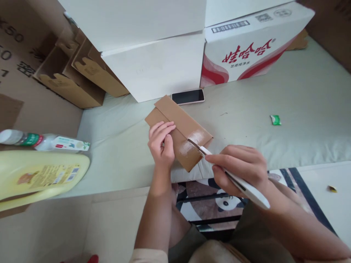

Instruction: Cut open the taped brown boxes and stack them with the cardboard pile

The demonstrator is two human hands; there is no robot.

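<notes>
A small brown cardboard box (178, 128) lies at a slant on the pale cloth surface, a lengthwise seam running along its top. Shiny clear tape covers the seam near the right end. My left hand (161, 144) grips the box's near left side, fingers bent over the top and pressed against it. In my right hand (241, 166) is a white-handled utility knife (253, 193), its blade extended and the tip touching the seam at the tape. The underside of the box is hidden.
A phone (188, 96) lies just behind the box, before stacked white cartons (156, 65). Folded cardboard boxes (79, 76), a bottle (41, 140) and a yellow jug (41, 175) are at left. A green wrapper (275, 120) lies to the right.
</notes>
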